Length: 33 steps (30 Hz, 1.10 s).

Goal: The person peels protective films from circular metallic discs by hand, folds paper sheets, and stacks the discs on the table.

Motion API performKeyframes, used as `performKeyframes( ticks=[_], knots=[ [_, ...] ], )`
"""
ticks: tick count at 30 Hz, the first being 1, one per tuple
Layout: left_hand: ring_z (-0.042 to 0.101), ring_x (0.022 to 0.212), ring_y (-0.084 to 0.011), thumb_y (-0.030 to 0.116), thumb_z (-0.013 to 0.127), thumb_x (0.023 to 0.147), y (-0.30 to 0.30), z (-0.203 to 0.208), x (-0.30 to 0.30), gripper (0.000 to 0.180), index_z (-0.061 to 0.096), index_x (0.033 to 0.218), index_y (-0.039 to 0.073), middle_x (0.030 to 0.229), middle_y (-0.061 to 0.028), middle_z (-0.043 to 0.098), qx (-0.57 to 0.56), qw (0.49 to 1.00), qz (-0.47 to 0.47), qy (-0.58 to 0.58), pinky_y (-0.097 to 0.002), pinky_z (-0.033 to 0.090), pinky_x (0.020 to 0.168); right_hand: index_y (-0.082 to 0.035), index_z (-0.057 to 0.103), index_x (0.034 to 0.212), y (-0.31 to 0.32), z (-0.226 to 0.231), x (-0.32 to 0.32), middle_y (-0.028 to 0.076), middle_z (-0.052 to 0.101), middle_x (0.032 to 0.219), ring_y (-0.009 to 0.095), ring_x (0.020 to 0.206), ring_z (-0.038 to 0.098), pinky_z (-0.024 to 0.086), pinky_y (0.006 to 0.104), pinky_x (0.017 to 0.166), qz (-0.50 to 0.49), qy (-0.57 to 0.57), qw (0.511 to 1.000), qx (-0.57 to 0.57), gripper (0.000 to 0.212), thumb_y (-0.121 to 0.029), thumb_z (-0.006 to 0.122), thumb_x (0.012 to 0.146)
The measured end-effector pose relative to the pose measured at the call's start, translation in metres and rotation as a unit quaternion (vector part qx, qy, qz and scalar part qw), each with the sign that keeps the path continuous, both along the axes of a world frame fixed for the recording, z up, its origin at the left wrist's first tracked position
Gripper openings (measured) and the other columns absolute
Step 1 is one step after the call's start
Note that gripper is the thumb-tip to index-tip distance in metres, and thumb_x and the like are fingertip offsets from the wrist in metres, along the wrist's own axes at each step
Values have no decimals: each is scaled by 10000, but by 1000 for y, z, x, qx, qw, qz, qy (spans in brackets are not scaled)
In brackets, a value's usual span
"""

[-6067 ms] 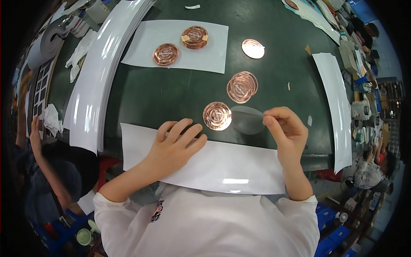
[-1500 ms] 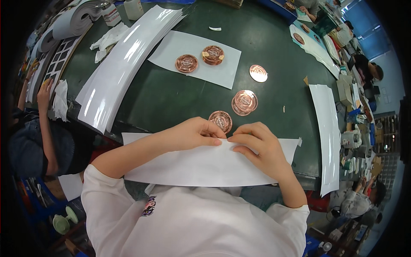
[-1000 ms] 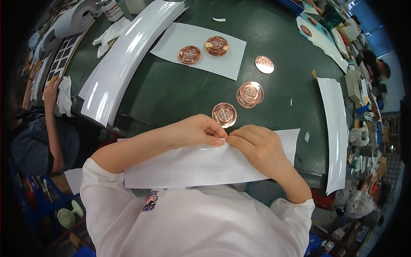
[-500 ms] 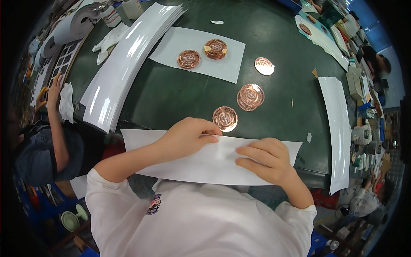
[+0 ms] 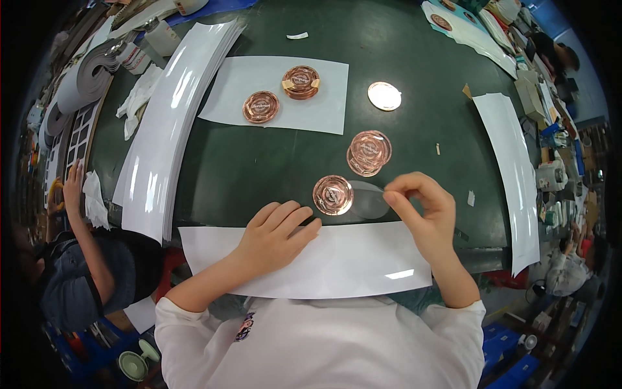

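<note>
My left hand [image 5: 275, 235] lies flat, fingers spread, on a long white sheet [image 5: 337, 262] at the near edge of the green table. My right hand [image 5: 424, 211] pinches a thin clear round film [image 5: 369, 198] by its edge, lifted just off the sheet's far edge. The film hangs next to a copper-coloured round disc [image 5: 333, 194] on the table, overlapping its right rim. Two more copper discs [image 5: 368, 151] lie stacked a little farther away.
A white sheet [image 5: 324, 110] farther back carries two copper discs [image 5: 261, 106]. A pale round disc [image 5: 385, 96] lies alone. A stack of glossy white strips [image 5: 170, 129] runs along the left, another white strip [image 5: 512, 175] on the right. Another person [image 5: 84, 259] works at the lower left.
My hands have come apart from the middle of the sheet. My right hand has lifted a clear round film off it toward the copper disc. My left hand has flattened on the sheet.
</note>
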<state>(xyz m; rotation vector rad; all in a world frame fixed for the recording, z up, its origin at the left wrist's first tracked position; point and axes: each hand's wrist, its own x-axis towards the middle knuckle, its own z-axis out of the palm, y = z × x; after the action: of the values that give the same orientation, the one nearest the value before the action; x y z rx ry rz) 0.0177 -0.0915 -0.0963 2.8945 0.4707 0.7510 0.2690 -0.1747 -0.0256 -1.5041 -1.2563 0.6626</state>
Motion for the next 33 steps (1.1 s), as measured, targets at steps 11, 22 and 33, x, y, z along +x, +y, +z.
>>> performKeyframes(
  ticks=[11,22,33],
  knots=[
    [549,1116,-216,256,750,809,0,-4,-3,212,690,1010,232,1214,31,631,29,999,30,-4,-379,375,948,-27,707,957,17,-56,-18,-42,669,811,31,665,532,435,190,625,4,197,976,-94,104,-98,747,893],
    [551,1129,-217,233,747,795,0,-5,-3,220,698,1009,224,1249,34,644,21,999,32,-3,-375,372,949,-42,702,923,18,-57,-20,-4,664,806,62,640,522,424,213,593,17,94,992,-79,90,-75,758,861],
    [552,1121,-199,215,718,790,0,-2,-2,262,671,1048,210,1247,26,620,27,999,32,-5,-357,393,928,-39,701,919,17,-54,-21,2,663,816,73,670,540,437,220,604,18,71,994,-80,88,-69,757,857]
  ],
)
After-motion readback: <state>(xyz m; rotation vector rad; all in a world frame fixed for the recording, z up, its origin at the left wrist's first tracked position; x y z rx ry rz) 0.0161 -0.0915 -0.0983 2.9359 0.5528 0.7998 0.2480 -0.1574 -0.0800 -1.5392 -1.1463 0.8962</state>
